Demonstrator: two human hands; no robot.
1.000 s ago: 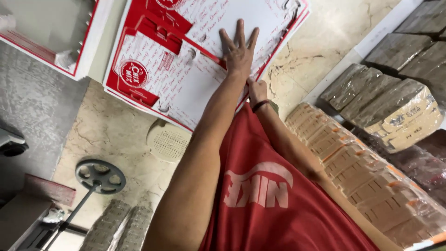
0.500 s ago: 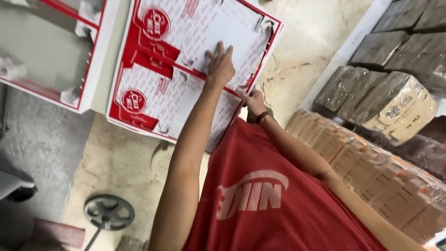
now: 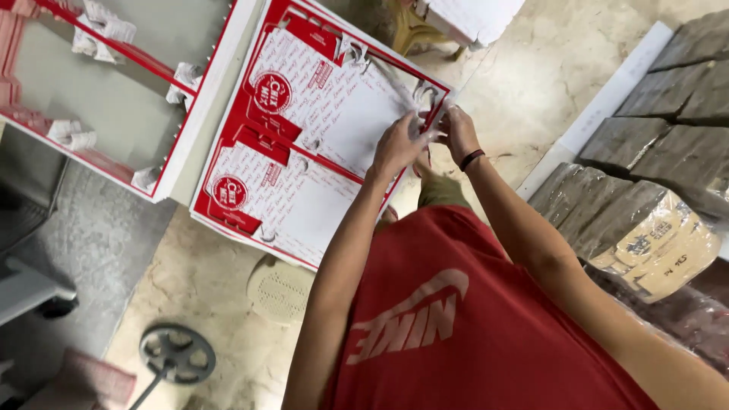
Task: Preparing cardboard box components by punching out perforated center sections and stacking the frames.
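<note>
Right now the person in the red shirt (image 3: 456, 334) is leaning over a stack of printed cardboard sheets (image 3: 319, 144), red and white, lying flat on a low pile above the stone floor (image 3: 197, 281). Both hands are working close together at the far right corner of the top sheet. The left hand (image 3: 399, 144) is lying with its fingers spread and curled down onto the sheet's edge, and the right hand (image 3: 457, 130), with a dark band (image 3: 471, 159) on its wrist, is pinching at a thin pale strip or scrap (image 3: 425, 102) of cut-out waste right at that corner. The two hands are almost touching; whether the left one is actually gripping the strip or only pressing the board down, I cannot tell from here.

Along the left edge of the stack, a second pile of sheets (image 3: 114, 99) is sitting, grey on top with red borders and small white paper scraps (image 3: 186, 76) sticking up from it. On the floor near the person's feet a worn pale sandal (image 3: 279, 290) is lying, and beside it a small round metal wheel on a rod (image 3: 176, 354). Off to the right, bundles of brown card wrapped in clear plastic (image 3: 645, 220) are stacked against the wall side, well apart from the hands.
</note>
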